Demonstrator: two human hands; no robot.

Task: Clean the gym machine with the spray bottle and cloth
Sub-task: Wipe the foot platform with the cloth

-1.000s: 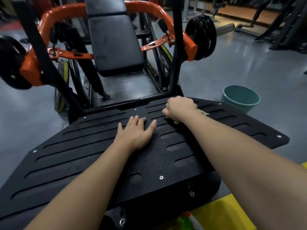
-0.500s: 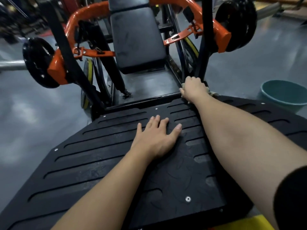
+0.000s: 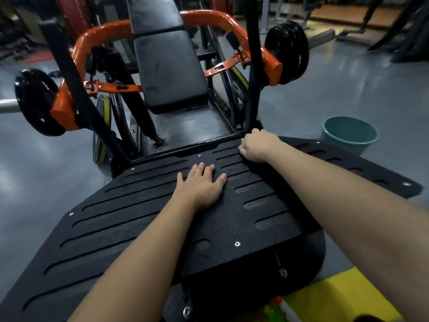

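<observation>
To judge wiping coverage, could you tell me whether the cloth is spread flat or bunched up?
Bunched: the right hand curls around the cloth, and only a small pale wad shows beside it.

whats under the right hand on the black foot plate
A small piece of pale green cloth shows at the edge of the curled right hand, lying on the black grooved rubber foot plate. The hand covers the rest of the cloth.

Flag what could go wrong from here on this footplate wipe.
1. The right hand grips the cloth at the far edge of the footplate, beside the black post; a forward stroke could knock knuckles on it.
2. The left hand lies flat on the footplate; if spray has wetted it, the hand might slip.
3. The spray bottle sits at the view's bottom edge, easy to kick.
</observation>
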